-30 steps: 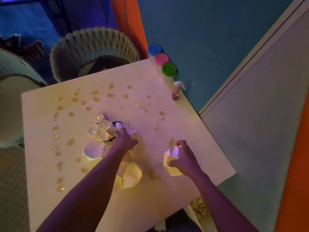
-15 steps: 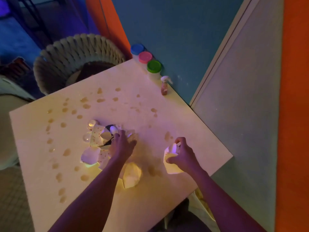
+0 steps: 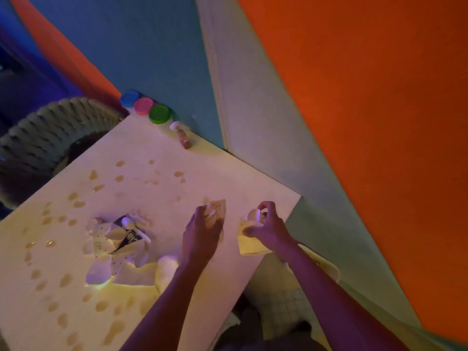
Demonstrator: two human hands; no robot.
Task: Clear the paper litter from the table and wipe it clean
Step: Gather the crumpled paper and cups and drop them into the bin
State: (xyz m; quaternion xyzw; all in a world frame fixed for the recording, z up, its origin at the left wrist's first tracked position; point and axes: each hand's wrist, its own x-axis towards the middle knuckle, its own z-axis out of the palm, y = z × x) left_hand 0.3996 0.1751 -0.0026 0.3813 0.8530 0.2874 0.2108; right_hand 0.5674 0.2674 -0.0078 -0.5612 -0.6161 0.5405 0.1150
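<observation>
1. We locate the remaining paper litter (image 3: 119,247) at centre left of the frame, lying on the desk (image 3: 157,188). The pile holds torn patterned scraps, a dark printed piece and a white plastic spoon (image 3: 131,228).

2. We read the left hand (image 3: 201,236) at centre frame, fingers curled round a patterned paper scrap (image 3: 216,210) that projects above the knuckles toward the top of the frame.

3. We read the right hand (image 3: 269,228) to the right of centre, close to the desk's right edge. Thumb and forefinger pinch a small white piece at the top of a pale yellow crumpled paper (image 3: 249,243), which it holds just above the desk.

4. The governing relation: the pile lies to the left of both hands, and the left hand is the nearer one. The right hand is well apart from the pile, with the left hand between them.

5. The pile's long axis runs from upper left to lower right, its lower pale sheets ending just beside the left forearm.

6. We judge that both hands are occupied, so each load needs to be dropped before another reach to the pile.

7. A woven basket (image 3: 48,138) stands at the left edge of the frame, beyond the desk's far-left side. Whether it serves as the bin, we cannot tell.

8. Brown stains (image 3: 76,198) are spread over the desk; wiping is not yet done.
</observation>
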